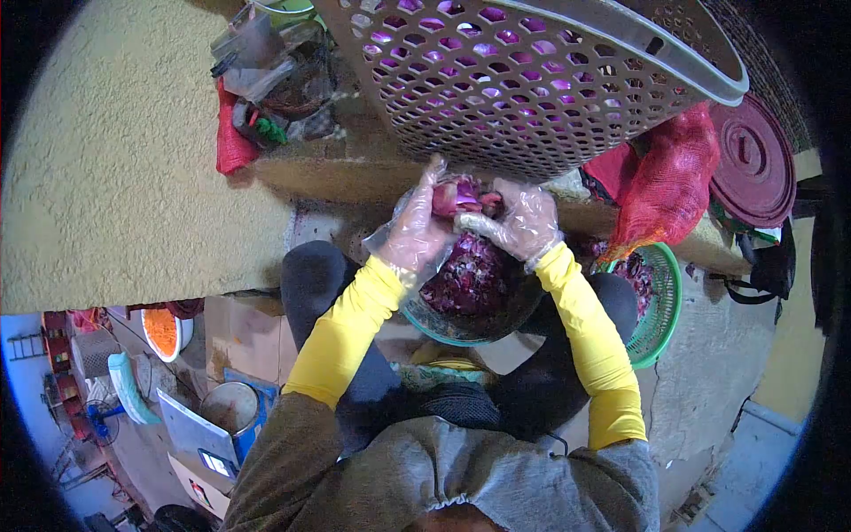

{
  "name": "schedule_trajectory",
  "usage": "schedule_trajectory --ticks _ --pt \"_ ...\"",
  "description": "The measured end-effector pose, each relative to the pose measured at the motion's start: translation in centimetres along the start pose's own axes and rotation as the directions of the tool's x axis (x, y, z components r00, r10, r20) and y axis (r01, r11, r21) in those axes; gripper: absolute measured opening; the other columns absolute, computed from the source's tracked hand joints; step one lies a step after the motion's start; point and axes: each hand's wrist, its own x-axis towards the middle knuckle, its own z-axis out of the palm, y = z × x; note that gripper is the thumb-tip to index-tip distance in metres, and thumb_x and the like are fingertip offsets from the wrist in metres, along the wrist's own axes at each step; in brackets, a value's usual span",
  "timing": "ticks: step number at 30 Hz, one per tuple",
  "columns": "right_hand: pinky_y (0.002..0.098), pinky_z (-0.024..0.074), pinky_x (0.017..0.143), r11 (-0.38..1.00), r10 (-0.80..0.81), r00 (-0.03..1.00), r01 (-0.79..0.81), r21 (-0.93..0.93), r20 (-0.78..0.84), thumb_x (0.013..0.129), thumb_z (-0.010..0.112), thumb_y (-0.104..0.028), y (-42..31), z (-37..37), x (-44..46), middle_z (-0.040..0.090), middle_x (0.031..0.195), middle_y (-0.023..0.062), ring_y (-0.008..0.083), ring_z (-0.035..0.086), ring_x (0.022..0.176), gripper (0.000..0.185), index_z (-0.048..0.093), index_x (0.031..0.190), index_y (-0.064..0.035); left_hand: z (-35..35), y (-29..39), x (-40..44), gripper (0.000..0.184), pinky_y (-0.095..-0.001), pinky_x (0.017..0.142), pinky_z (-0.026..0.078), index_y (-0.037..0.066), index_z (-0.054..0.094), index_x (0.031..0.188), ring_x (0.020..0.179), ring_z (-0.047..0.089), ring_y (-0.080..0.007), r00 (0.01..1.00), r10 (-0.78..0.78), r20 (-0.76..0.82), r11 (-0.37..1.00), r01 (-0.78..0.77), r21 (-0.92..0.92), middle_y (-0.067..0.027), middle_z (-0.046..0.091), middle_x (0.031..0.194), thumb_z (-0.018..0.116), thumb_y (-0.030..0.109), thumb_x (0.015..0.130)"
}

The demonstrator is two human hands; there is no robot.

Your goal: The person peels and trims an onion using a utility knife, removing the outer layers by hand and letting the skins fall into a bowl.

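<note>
And here it is, out over the basin: a purple bulb, glossy and layered, streaked with paler bands, caught between two hands in crinkly clear plastic gloves! The left hand takes its left side, palm turned inward, one fingertip pointing up and away to the far side, the other fingers bent around the bulb. The right hand comes in from the right, knuckles rounded, fingers curled and pinching the bulb's right end, thumb laid straight across toward its near side. Whether a blade hides in that grip, I cannot tell.

Both forearms angle inward in smooth, stretchy yellow sleeves, wrists almost level, elbows wide. Below, the round basin sits between dark-clad knees, heaped with thin, ragged purple scraps.

Look to the far side! A big plastic basket, rigid and punched with rows of holes, leans over the hands, purple showing through its wall. To its right slumps a red net sack, soft and wrinkled, beside a ridged maroon disc, flat and round. Nearer on the right, a green lattice basket carries more purple scraps, just beside the right knee.
</note>
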Motion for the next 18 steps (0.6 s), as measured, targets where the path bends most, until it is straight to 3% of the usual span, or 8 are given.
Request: schedule_trajectory --ticks 2,5,8,12,14,15,16,18 --pt "0.0433 0.0495 0.059 0.998 -0.010 1.000 0.011 0.063 -0.011 0.074 0.076 -0.058 0.2 0.3 -0.1 0.063 0.066 0.0140 0.0368 0.064 0.063 0.049 0.069 0.077 -0.0094 0.7 -0.3 -0.5 0.060 -0.0485 0.093 0.053 -0.005 0.060 0.114 0.097 0.067 -0.0311 0.998 0.046 -0.040 0.998 -0.045 0.033 -0.0195 0.067 0.107 0.059 0.051 0.093" --pt "0.0432 0.0507 0.058 0.997 -0.015 0.999 0.011 0.075 0.041 0.079 0.067 -0.063 0.7 0.2 0.0 0.066 0.066 0.0138 0.0346 0.066 0.064 0.051 0.073 0.078 -0.0125 1.0 -0.2 -1.0 0.046 -0.0432 0.096 0.053 0.000 0.060 0.113 0.095 0.067 -0.0295 0.999 0.032 0.019 0.999 -0.032 0.024 -0.0161 0.067 0.104 0.066 0.041 0.093" --pt "0.0440 0.0502 0.057 0.995 0.022 0.999 -0.026 0.093 0.044 0.079 0.068 -0.061 1.1 -0.2 0.2 0.064 0.063 0.0152 0.0361 0.064 0.060 0.050 0.073 0.075 -0.0112 0.9 0.1 -1.3 0.043 -0.0448 0.094 0.054 0.001 0.061 0.112 0.094 0.067 -0.0277 0.985 -0.054 0.164 0.994 0.037 0.102 -0.0144 0.067 0.105 0.066 0.039 0.093" --pt "0.0443 0.0495 0.056 0.994 0.022 1.000 -0.023 0.111 0.008 0.081 0.067 -0.060 1.4 -0.3 0.2 0.063 0.063 0.0174 0.0374 0.064 0.059 0.052 0.073 0.073 -0.0090 -0.6 -0.8 0.1 0.040 -0.0498 0.093 0.054 -0.005 0.060 0.111 0.099 0.066 -0.0328 0.988 0.013 0.155 0.999 -0.020 0.043 -0.0195 0.067 0.108 0.059 0.033 0.098" --pt "0.0443 0.0494 0.056 0.992 0.002 0.998 -0.010 0.129 0.061 0.082 0.066 -0.061 0.6 -0.6 -0.1 0.063 0.063 0.0177 0.0376 0.063 0.059 0.053 0.073 0.073 -0.0091 -1.1 -1.1 0.8 0.034 -0.0493 0.093 0.054 -0.002 0.059 0.110 0.099 0.066 -0.0324 0.986 0.157 0.060 0.984 -0.161 0.069 -0.0177 0.067 0.106 0.058 0.029 0.097" --pt "0.0444 0.0492 0.056 0.989 -0.022 0.993 0.005 0.148 0.113 0.082 0.066 -0.061 0.2 -0.6 -0.3 0.063 0.063 0.0180 0.0377 0.063 0.059 0.053 0.073 0.073 -0.0092 -1.1 -1.0 0.8 0.034 -0.0493 0.093 0.054 -0.002 0.059 0.110 0.099 0.066 -0.0324 0.986 0.158 0.060 0.984 -0.162 0.069 -0.0177 0.067 0.106 0.058 0.029 0.097" --pt "0.0417 0.0472 0.054 0.992 -0.054 0.989 0.036 0.123 0.141 0.081 0.072 -0.050 0.4 -0.2 -0.6 0.063 0.063 0.0130 0.0343 0.063 0.058 0.041 0.071 0.072 -0.0101 -1.2 -0.8 0.6 0.031 -0.0494 0.093 0.054 0.000 0.060 0.109 0.099 0.066 -0.0322 0.994 0.110 -0.015 0.992 -0.109 0.065 -0.0169 0.067 0.105 0.059 0.029 0.096" --pt "0.0423 0.0479 0.055 0.991 -0.121 0.971 0.107 0.077 0.208 0.082 0.071 -0.053 -0.1 0.3 -0.9 0.064 0.063 0.0129 0.0343 0.063 0.059 0.044 0.070 0.070 -0.0105 -0.9 -0.3 0.3 0.029 -0.0496 0.093 0.054 0.002 0.060 0.108 0.099 0.066 -0.0320 0.994 0.061 -0.087 0.997 -0.056 0.058 -0.0162 0.067 0.104 0.060 0.028 0.095"
